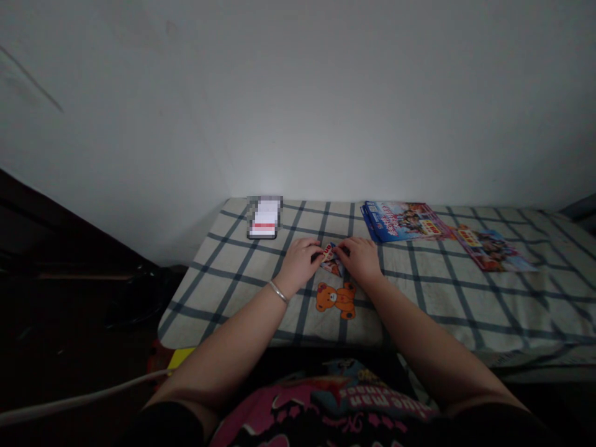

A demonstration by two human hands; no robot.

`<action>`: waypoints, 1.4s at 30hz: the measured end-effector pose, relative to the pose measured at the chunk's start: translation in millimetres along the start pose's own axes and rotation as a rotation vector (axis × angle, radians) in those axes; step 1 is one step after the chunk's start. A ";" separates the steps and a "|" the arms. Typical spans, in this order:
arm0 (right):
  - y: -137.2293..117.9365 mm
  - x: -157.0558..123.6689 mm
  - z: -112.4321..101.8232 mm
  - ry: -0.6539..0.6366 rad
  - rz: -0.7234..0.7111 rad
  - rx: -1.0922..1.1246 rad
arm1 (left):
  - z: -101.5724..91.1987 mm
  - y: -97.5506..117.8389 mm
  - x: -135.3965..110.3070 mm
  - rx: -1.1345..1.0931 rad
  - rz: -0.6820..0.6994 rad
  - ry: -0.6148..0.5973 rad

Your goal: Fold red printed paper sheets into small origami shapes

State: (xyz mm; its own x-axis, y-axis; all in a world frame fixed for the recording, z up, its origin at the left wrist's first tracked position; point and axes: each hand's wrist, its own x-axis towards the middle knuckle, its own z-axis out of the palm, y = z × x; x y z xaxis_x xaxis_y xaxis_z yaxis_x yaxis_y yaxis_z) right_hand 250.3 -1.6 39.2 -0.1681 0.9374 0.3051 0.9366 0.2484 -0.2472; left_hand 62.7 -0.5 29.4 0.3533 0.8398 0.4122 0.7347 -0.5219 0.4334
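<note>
A small folded piece of colourful printed paper [332,263] lies on the checked cloth, pointed at the top, between my two hands. On its left edge the fingers of my left hand [302,261] are closed, with a silver bangle on that wrist. My right hand [361,259] pinches the paper from the right side. The fingertips hide part of the folds. Just below the paper, an orange teddy bear picture [336,300] shows on the cloth.
A lit phone [264,217], its screen blurred, rests at the back left. A stack of blue printed leaflets [395,221] lies at the back right, with another leaflet [496,248] further right. The checked tablecloth [223,248] meets a pale wall [298,99] behind.
</note>
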 end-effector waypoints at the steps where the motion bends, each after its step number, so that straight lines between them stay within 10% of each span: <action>1: -0.2 0.9 0.5 -0.003 0.003 -0.003 | -0.5 0.5 0.5 0.005 -0.005 -0.006; 24: -1.1 31.0 -6.2 -0.249 -0.042 -0.110 | 6.8 -2.7 -2.4 0.140 0.063 -0.013; 42: 1.2 18.5 2.7 -0.129 0.027 0.015 | 4.9 3.6 -2.1 0.197 0.119 -0.046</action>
State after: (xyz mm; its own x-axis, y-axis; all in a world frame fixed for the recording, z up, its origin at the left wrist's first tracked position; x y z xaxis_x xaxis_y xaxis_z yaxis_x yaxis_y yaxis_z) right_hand 247.5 16.7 42.1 -0.1818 0.9671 0.1777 0.9367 0.2253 -0.2681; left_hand 67.4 -3.4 26.1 0.4666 0.7825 0.4123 0.7839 -0.5818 0.2170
